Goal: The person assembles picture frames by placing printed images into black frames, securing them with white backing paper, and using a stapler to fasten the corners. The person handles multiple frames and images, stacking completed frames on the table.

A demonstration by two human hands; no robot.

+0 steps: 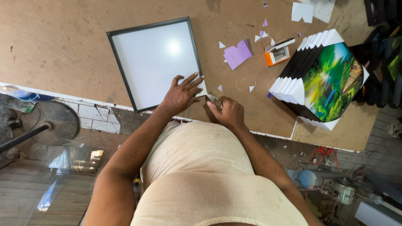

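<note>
Black-rimmed frame (154, 62) lies at the bench's (63, 46) near edge; left hand (181, 94) flat, fingers spread, pressing its lower right corner. Right hand (228, 112) clenched around a small metal tool (214, 100) just beside that corner. Risk: tool slipping, scratching frame or nicking fingers.

Single head-worn view, straight down, close over workbench (63, 50).

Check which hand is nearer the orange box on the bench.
Right. The right hand sits below-left of the orange box, holding a small tool; the left hand is farther left, pressing on the black frame.
</note>
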